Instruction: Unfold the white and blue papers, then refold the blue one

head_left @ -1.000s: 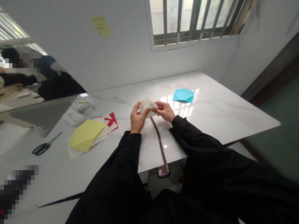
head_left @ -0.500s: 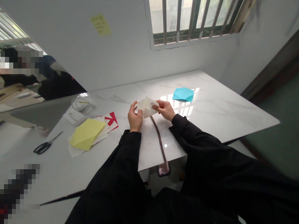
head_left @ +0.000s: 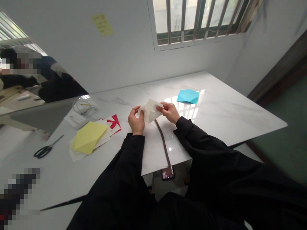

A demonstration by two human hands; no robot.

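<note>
left hand (head_left: 136, 120): fingers curled, pinching the left edge of the white folded paper (head_left: 150, 109) between thumb and fingertips.
right hand (head_left: 169, 111): thumb and forefinger closed on the paper's right corner, other fingers loosely bent.
where the paper is: lifted just above the surface (head_left: 216, 111), between both hands, near the middle of the near edge; partly folded, with a raised flap.
strap: one dark strap (head_left: 163, 140) runs from under the hands toward the near edge and hangs over it.
risk: held in the air by two small pinches, the thin sheet could likely slip or crease off-line if either grip shifts; a tug from both sides might tear a fold.
risk two: a sleeve could probably drag the strap and pull it off the edge.
counts: one blue folded sheet (head_left: 188, 96) far right; one yellow sheet (head_left: 89, 136) on a small stack of white sheets to the left; one red-and-white piece (head_left: 114, 123) beside it; one pair of scissors (head_left: 45, 149) far left; one white coiled cable (head_left: 83, 108).
</note>
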